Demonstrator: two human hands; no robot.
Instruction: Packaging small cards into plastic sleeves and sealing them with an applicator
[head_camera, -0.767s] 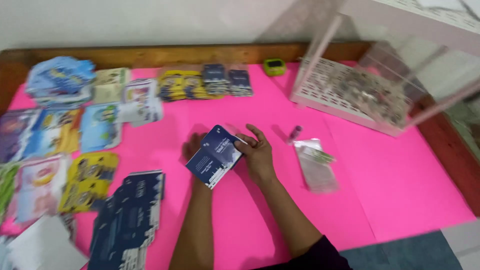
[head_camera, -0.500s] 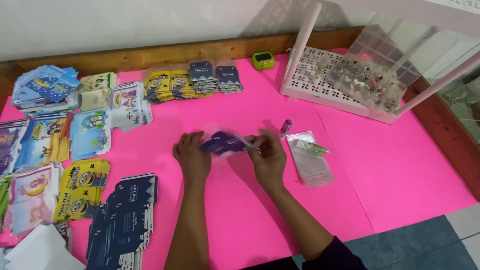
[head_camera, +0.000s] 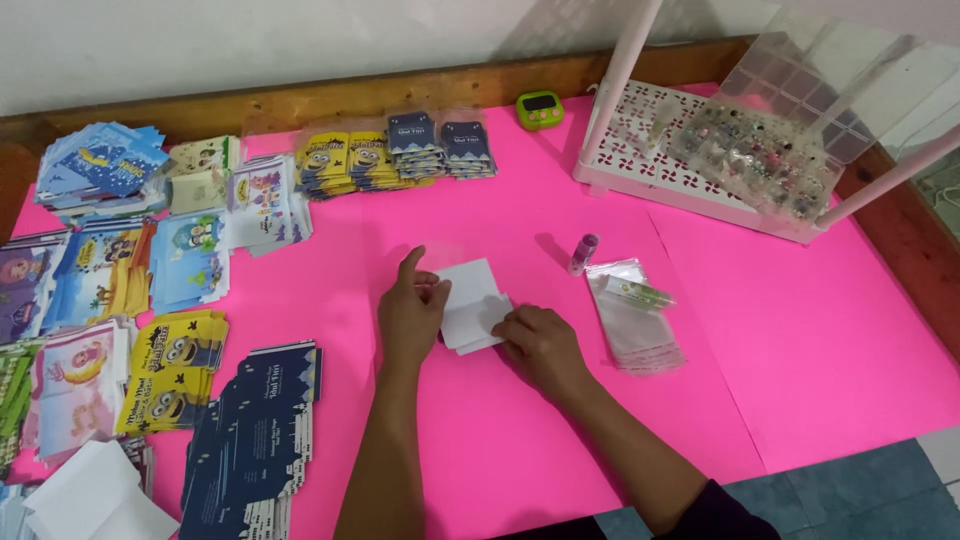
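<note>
Head view: both hands press a white card (head_camera: 470, 303) flat on the pink sheet (head_camera: 800, 330), near the middle of the table. The left hand (head_camera: 408, 318) rests on the card's left edge, index finger raised and pointing away, thumb and other fingers pinched on the edge. The right hand (head_camera: 540, 345) lies on the card's lower right corner, fingers together and curled down on it.

Just right of the card lies a stack of clear bags (head_camera: 635, 318), with a small purple tube (head_camera: 582, 254) standing beside it. Beyond is a white rack (head_camera: 650, 150) holding a clear bead box (head_camera: 770, 150). A green timer (head_camera: 540, 108) sits at the far edge. Stacks of printed cards (head_camera: 395, 152) line the far side, more cover the left, and dark blue cards (head_camera: 255, 440) lie near the left forearm.
</note>
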